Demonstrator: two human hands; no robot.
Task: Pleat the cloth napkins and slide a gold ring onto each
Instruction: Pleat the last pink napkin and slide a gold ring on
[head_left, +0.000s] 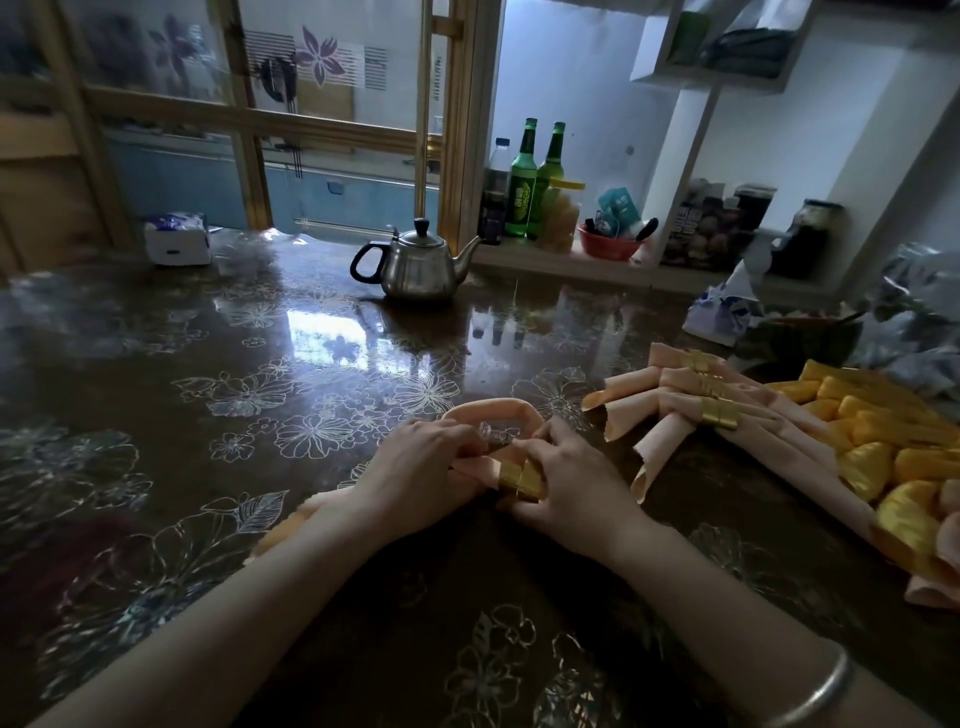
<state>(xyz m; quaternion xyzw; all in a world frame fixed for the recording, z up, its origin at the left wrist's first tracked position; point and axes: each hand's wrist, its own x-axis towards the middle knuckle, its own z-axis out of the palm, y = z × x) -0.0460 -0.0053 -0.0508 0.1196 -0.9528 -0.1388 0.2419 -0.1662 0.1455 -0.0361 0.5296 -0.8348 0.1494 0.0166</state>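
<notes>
Napkin (488, 408) in peach cloth gripped by left hand (421, 467), right hand (566, 483) pinching gold ring (519, 475) around it, ringed napkins (670, 400) near on the right, glossy table (208, 364) stretching leftward, teapot (415, 265) well apart.

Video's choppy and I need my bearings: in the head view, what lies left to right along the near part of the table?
Left hand gripping the napkin → gold ring → right hand → ringed napkins → yellow cloth pile.
</notes>
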